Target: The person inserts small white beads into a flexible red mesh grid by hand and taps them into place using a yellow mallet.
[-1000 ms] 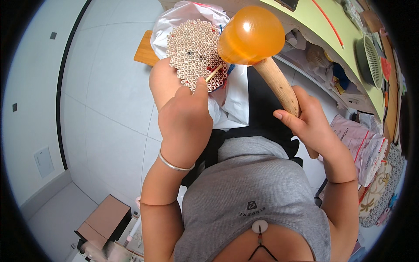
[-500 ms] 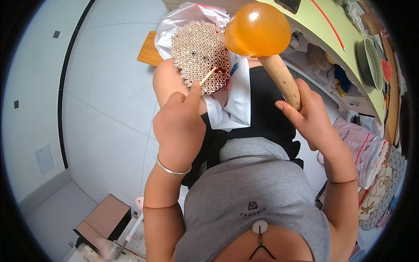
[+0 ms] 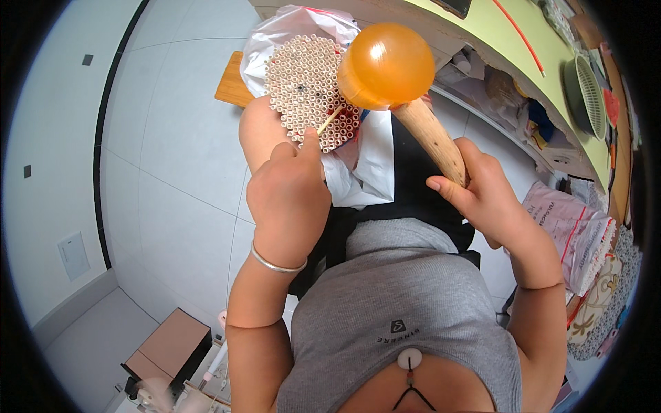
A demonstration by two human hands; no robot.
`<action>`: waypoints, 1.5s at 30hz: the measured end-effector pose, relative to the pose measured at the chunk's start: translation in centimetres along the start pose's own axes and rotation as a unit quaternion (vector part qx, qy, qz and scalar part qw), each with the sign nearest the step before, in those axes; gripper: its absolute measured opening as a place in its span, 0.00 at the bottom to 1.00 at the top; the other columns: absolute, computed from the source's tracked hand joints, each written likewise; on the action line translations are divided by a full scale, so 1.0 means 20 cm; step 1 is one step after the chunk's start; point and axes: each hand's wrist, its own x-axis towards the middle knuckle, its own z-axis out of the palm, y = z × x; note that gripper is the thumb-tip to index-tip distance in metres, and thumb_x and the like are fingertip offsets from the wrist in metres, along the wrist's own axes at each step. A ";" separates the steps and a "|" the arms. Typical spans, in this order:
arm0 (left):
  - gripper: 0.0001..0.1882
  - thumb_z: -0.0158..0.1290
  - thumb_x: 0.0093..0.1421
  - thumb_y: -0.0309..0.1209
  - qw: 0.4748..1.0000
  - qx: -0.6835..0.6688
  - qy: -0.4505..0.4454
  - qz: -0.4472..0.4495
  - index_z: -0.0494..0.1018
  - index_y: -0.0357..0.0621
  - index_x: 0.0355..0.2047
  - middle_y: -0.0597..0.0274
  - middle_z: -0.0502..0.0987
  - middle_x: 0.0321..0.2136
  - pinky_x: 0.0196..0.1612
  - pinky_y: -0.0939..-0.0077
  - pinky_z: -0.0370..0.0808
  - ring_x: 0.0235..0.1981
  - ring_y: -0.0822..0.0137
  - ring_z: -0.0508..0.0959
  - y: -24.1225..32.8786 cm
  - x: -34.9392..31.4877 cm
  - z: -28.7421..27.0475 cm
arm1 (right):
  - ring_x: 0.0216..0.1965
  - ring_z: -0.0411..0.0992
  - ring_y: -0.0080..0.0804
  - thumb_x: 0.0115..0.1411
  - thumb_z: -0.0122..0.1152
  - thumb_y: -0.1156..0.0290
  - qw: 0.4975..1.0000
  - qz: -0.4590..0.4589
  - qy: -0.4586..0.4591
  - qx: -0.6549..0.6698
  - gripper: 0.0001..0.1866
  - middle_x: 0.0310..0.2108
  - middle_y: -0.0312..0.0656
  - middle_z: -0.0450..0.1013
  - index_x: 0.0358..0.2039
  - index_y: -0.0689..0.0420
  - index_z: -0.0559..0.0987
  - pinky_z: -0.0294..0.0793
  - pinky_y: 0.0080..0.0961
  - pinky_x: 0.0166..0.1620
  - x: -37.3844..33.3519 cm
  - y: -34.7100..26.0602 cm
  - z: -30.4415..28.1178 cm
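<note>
Slanting across the near right part of the tube bundle [image 3: 301, 82], there's your pale stick [image 3: 330, 120], its far end over the reddish gaps; whether it touches the rims, you can't tell from up here. Your left hand [image 3: 289, 193] has its fingertips closed on the near end, thumb hidden. And now the mallet [image 3: 399, 89]! Half a second ago its amber head [image 3: 387, 67] sat farther up and right; now it's lower and closer to the stick, covering the bundle's right edge from this view, contact impossible to judge. With less room between them, a steady stick matters more, I'd judge. Your right hand [image 3: 487, 191] is wrapped round the wooden handle [image 3: 432, 143]. Around the bundle, the white plastic bag [image 3: 377, 155] bunches and spills toward your black shorts [image 3: 427, 199]; a wooden stool [image 3: 231, 82] shows left, the green counter [image 3: 499, 51] curving away right.
</note>
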 end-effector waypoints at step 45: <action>0.10 0.59 0.48 0.23 0.994 -0.106 0.021 -0.024 0.80 0.42 0.34 0.56 0.75 0.22 0.26 0.69 0.72 0.23 0.58 0.76 -0.10 0.09 -0.09 | 0.20 0.69 0.48 0.58 0.67 0.62 0.991 -0.101 0.083 0.001 0.21 0.20 0.51 0.69 0.36 0.64 0.66 0.70 0.36 0.26 0.03 0.00 -0.01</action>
